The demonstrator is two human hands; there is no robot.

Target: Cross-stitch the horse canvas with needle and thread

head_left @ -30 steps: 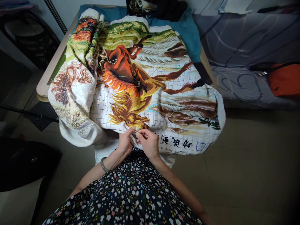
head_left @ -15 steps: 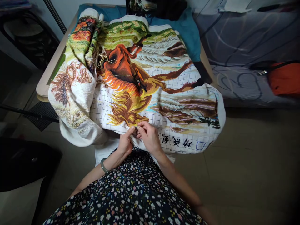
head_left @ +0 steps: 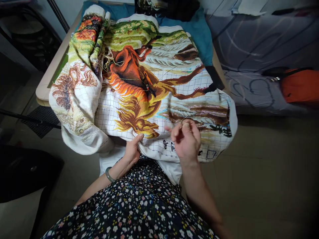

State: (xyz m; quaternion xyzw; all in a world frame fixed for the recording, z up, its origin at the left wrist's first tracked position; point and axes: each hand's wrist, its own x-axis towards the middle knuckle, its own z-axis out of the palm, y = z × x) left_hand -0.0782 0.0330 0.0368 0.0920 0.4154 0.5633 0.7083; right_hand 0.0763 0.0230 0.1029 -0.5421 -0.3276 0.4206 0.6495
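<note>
A large cross-stitch cloth [head_left: 109, 113] with a blue grid lies over the table and hangs past its front edge. A golden-maned horse [head_left: 142, 127] is stitched on it, with an orange-red saddle area behind. My left hand [head_left: 132, 149] grips the near edge, thumb on top just below the horse's head and fingers hidden underneath. Above the cloth, right of the horse's head, my right hand [head_left: 186, 137] is raised in a pinch. What it pinches looks like a fine needle, barely visible, and the hand covers part of the black written characters.
The cloth's rolled, stitched part [head_left: 83, 66] lies at the left, with loose thread ends [head_left: 112, 63] beside it. A wooden table edge [head_left: 47, 83] and teal fabric [head_left: 206, 39] show beneath. To the right are a grey patterned couch [head_left: 244, 83] and an orange bag [head_left: 299, 84].
My right hand has drawn away from beside the left thumb, up and to the right, turning as it keeps its pinch. My left hand has kept its hold on the cloth edge.
</note>
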